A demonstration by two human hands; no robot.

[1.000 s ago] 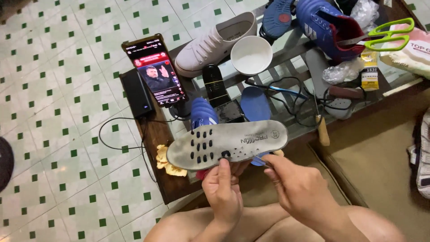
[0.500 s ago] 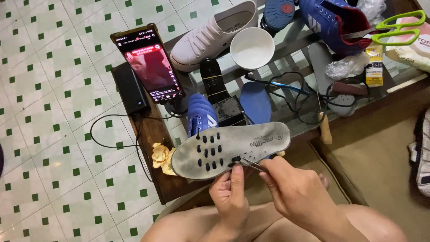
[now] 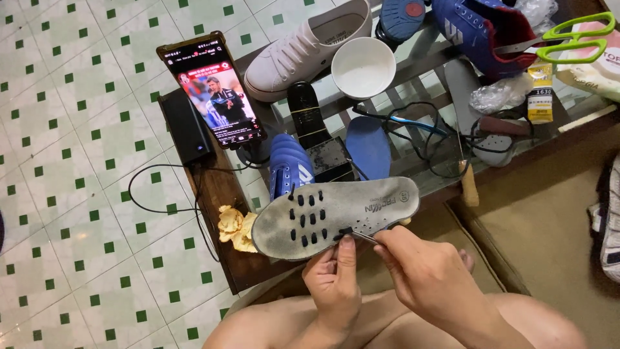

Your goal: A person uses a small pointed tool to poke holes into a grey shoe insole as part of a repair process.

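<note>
Head view: the left hand [image 3: 334, 284] pinches the near edge of a grey insole [image 3: 336, 216], thumb on top, fingers [image 3: 323, 266] curled beneath. The right hand [image 3: 429, 279] is clenched on a thin metal tool [image 3: 363, 236], its tip touching the insole beside a dark slot. The insole sits in the lower centre of the frame, above the person's bare knees, underside up. Its long axis runs nearly level, rising slightly to the right; the perforated forefoot points left, the heel right. Behind it on the tabletop [image 3: 219, 194] stand a blue shoe [image 3: 287, 167], a lit phone [image 3: 213, 90], a white sneaker [image 3: 310, 45] and a white cup [image 3: 363, 66]. Green scissors [image 3: 568, 35] lie at the upper right.
</note>
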